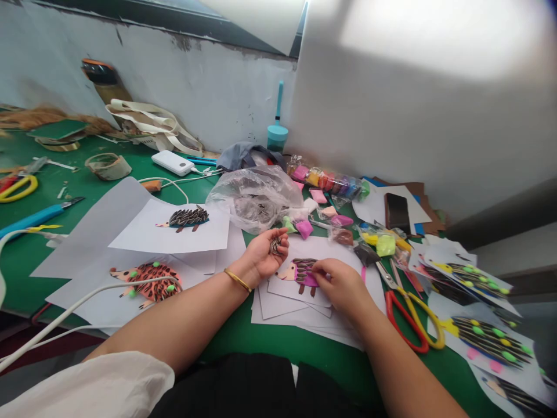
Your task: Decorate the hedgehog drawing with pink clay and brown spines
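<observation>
Striped sunflower seeds (275,246) lie in the cupped palm of my left hand (265,255), its fingers curled around them. Just right of it, a purple clay hedgehog (299,271) with a pale face and brown legs is on a white sheet (285,289), its back partly covered with seeds. My right hand (337,283) is pinched, thumb and fingertips touching the hedgehog's right side; whatever is between them is hidden. Behind my left hand stands an open clear plastic bag (256,200) with more seeds inside.
Finished-looking seed hedgehogs lie left (189,217) and right (487,339). Red-and-yellow scissors (404,313) rest beside my right forearm. Clay packets (304,228) and a row of coloured clay (331,181) sit at the back. A white cable (93,296) crosses the left papers.
</observation>
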Demonstrator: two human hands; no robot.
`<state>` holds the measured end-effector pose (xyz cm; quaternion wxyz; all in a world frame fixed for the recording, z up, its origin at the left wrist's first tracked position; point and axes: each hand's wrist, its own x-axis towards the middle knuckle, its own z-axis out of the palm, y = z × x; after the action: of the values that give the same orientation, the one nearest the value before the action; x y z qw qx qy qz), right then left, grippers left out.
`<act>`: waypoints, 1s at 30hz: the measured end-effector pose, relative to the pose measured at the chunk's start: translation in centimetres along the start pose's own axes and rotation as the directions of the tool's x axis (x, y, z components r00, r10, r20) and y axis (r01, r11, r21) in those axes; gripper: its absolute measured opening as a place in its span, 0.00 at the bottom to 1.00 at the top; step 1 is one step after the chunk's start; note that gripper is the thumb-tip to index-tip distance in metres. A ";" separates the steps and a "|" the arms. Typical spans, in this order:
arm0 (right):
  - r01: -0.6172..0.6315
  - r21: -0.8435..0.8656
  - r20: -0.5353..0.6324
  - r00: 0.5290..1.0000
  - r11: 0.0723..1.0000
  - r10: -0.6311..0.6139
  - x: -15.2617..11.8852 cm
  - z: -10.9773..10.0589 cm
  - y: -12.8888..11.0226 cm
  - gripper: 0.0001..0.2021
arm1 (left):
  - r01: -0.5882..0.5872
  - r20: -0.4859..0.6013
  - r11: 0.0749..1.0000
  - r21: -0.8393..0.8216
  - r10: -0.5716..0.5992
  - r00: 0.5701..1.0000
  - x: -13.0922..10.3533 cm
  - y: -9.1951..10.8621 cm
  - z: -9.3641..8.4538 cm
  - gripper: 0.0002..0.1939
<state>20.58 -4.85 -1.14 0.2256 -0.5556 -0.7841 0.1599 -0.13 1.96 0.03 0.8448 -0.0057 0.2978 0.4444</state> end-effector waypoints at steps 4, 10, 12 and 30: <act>0.038 -0.006 -0.006 0.999 0.999 -0.038 0.0 0.5 0.4 0.06 | 0.000 0.002 1.000 0.007 0.000 1.000 0.0 0.0 0.0 0.07; 0.053 -0.013 0.008 0.999 0.999 -0.053 0.1 0.9 0.9 0.07 | -0.002 -0.003 1.000 0.022 0.002 1.000 0.0 0.0 0.0 0.05; 0.067 -0.026 0.010 0.998 0.997 -0.067 0.1 0.9 1.0 0.07 | -0.003 -0.006 1.000 0.027 0.003 1.000 0.0 -0.1 0.0 0.05; 0.109 -0.211 -0.049 0.991 0.971 -0.122 0.3 1.1 0.2 0.08 | -0.015 -0.015 0.999 0.042 0.015 1.000 -0.3 -0.2 0.3 0.05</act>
<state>20.07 -4.44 -2.13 0.1993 -0.5342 -0.8202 0.0467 0.02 1.72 0.33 0.8390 0.0108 0.3137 0.4444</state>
